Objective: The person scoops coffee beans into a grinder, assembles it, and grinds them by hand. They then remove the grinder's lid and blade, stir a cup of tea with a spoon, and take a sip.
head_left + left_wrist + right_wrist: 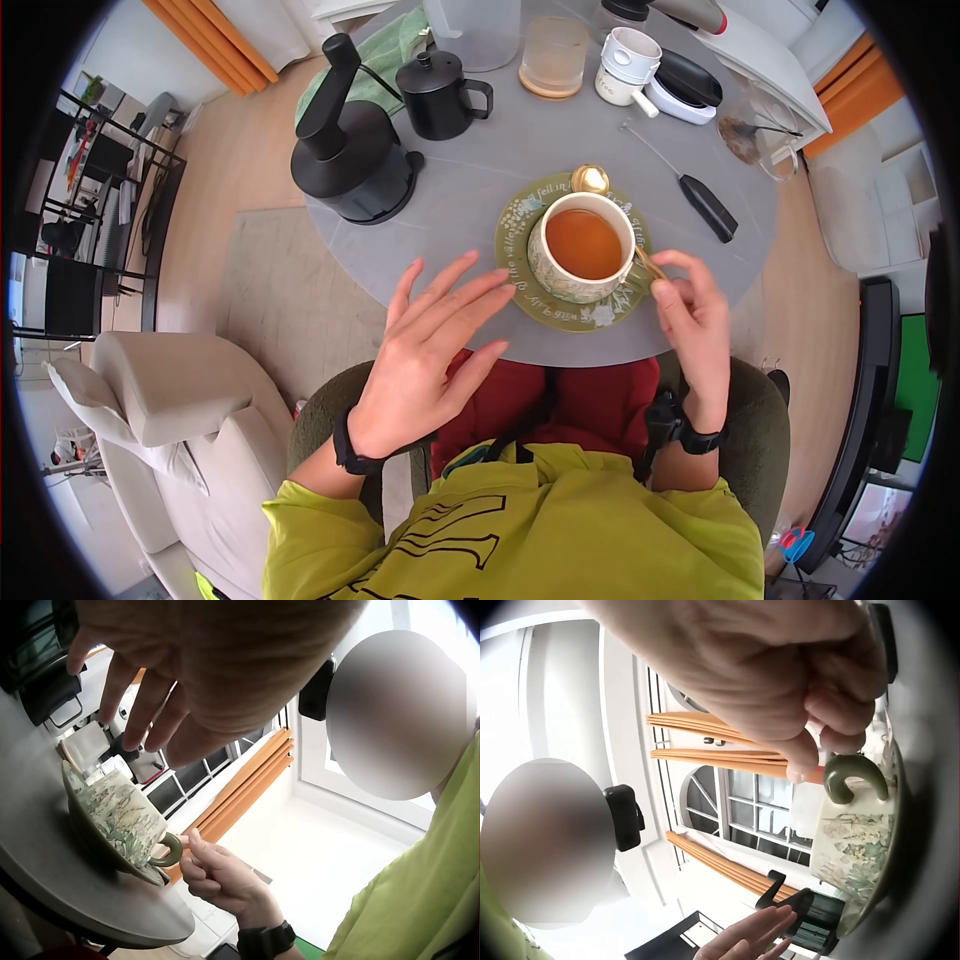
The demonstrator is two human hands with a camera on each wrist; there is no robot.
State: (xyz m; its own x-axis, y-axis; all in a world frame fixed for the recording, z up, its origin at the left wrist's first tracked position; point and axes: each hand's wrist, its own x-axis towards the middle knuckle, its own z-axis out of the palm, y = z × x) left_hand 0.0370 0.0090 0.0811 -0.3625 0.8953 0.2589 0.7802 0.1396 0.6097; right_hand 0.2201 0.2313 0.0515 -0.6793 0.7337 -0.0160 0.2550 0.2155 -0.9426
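A patterned cup (pixel 550 272) of reddish-brown tea (pixel 583 244) stands on a green saucer (pixel 520 300) with lettering on its rim. A gold teaspoon (pixel 591 179) lies on the saucer, its bowl beyond the cup; the cup hides part of its length. My right hand (pixel 697 315) pinches the gold handle end between thumb and index finger, close to the cup's green handle (pixel 859 771). The other fingers are curled in. My left hand (pixel 437 355) hovers left of the saucer, fingers spread and holding nothing, fingertips near the saucer's edge.
On the grey round table stand a black grinder-like device (pixel 350 160), a black pot (pixel 440 97), a glass jar (pixel 553 60) and stacked white cups (pixel 628 68). A black handheld frother (pixel 708 208) lies right of the saucer, near a glass pitcher (pixel 760 138).
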